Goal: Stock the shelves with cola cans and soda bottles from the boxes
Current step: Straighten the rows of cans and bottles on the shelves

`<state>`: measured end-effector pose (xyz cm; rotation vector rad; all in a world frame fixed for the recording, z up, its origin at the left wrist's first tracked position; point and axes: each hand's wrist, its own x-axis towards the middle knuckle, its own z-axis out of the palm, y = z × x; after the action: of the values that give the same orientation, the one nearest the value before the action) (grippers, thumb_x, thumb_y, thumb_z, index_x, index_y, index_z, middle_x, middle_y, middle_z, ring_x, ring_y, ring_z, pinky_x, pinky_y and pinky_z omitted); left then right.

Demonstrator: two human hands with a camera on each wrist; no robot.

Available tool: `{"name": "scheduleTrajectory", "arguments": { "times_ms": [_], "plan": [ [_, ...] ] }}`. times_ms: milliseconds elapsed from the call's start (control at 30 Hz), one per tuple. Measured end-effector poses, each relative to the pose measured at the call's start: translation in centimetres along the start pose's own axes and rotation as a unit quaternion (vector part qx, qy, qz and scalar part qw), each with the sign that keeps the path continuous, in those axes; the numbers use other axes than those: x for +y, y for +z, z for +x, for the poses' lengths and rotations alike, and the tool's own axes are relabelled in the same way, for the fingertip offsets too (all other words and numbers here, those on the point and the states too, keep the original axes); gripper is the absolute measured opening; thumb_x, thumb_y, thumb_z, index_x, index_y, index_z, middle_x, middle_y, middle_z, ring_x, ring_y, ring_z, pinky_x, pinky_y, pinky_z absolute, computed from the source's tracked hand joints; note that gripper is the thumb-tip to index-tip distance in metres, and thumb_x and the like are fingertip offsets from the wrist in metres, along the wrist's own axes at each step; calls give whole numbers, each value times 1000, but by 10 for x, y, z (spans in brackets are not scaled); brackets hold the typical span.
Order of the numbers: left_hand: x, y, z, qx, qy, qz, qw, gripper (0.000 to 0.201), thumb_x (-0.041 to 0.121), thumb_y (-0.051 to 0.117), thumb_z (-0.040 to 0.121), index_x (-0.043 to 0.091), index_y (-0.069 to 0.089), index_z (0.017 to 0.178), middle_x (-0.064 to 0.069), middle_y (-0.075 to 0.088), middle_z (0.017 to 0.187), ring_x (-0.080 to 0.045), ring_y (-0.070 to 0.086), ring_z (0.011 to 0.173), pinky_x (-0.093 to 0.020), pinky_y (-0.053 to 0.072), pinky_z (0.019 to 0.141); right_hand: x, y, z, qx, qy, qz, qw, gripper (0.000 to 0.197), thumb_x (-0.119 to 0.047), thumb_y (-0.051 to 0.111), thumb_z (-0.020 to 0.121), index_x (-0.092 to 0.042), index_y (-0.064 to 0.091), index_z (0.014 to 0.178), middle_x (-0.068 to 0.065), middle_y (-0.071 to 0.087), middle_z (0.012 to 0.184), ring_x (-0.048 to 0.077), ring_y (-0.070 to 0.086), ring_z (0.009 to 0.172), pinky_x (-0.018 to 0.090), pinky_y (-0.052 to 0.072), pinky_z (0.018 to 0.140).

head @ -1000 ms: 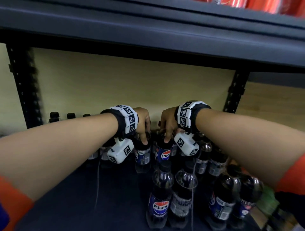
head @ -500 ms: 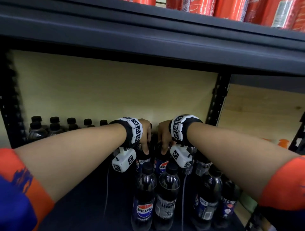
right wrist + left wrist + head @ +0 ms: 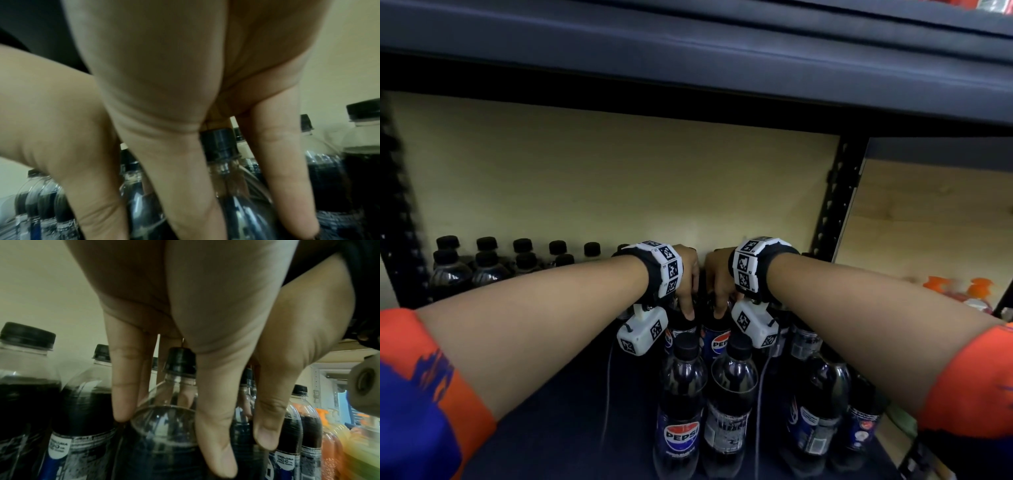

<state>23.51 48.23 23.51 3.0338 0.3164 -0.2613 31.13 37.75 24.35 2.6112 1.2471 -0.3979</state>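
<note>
Two dark Pepsi bottles stand side by side on the dark shelf point(image 3: 551, 421), behind a front pair of bottles point(image 3: 681, 411). My left hand point(image 3: 688, 274) grips the left bottle point(image 3: 677, 330) from above. In the left wrist view its fingers point(image 3: 216, 426) straddle the black cap point(image 3: 180, 361) and reach down over the shoulder. My right hand point(image 3: 717, 277) holds the right bottle point(image 3: 719, 341) the same way, its fingers point(image 3: 180, 186) around the cap point(image 3: 219, 142). Both bottles are upright.
More cola bottles point(image 3: 816, 404) crowd the shelf's right side, and a double row of black-capped ones point(image 3: 486, 260) lines the back left. The upper shelf point(image 3: 688, 61) hangs low overhead. A perforated post point(image 3: 835, 195) stands right of my hands, with orange-capped bottles point(image 3: 977, 291) beyond.
Both hands keep their hold on the two bottle tops and have eased a little deeper into the shelf. My view has shifted left, showing more of the back row.
</note>
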Motion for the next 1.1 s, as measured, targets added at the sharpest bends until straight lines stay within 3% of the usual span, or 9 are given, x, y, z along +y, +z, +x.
{"name": "scheduleTrajectory", "arguments": {
  "times_ms": [100,333,500,700,867,1000,1100],
  "plan": [
    [-2,-2,0,-3,0,-2,1000,56,43,95,59,23,77,108,6,75,99,-15,71,89,-31,60,84,1,-1,0,-6,-9,18,1000,33,-37,96,61,-22,79,84,-11,74,67,11,71,63,33,63,73],
    [-1,-1,3,-9,-4,5,1000,58,46,96,54,26,78,105,9,75,94,-13,72,86,-34,60,86,0,0,0,-3,2,22,1000,43,-41,97,58,-20,80,91,-3,78,82,21,76,83,41,63,83],
    [-2,1,0,2,-9,3,1000,56,46,96,55,22,78,103,9,75,91,-14,72,86,-33,60,85,-1,0,-5,10,-21,2,1000,27,-37,91,71,-25,71,85,-8,68,70,10,63,62,33,59,81],
    [-2,0,-2,-6,-3,7,1000,55,45,94,60,22,77,107,9,74,95,-11,68,81,-27,58,80,1,0,-2,-4,-24,13,1000,44,-38,90,73,-15,78,107,3,77,98,15,68,78,35,59,88],
    [-1,1,-3,-9,-10,12,1000,56,48,94,57,23,75,105,7,75,95,-14,71,88,-29,60,78,1,1,2,3,-10,6,1000,46,-42,92,68,-19,78,105,2,78,99,18,74,84,36,61,86],
    [0,-1,-8,-12,-19,30,999,60,52,92,59,23,72,107,5,74,98,-17,71,91,-35,60,86,-5,-2,3,-18,12,-17,1000,52,-46,89,71,-18,76,112,2,76,106,21,73,96,40,59,92],
    [-6,-11,-12,-10,-25,41,999,65,51,91,60,21,69,114,4,73,105,-19,70,96,-39,58,91,-8,-9,1,-18,27,0,999,50,-45,86,76,-14,75,114,6,75,114,20,71,88,36,59,90]
  ]
}}
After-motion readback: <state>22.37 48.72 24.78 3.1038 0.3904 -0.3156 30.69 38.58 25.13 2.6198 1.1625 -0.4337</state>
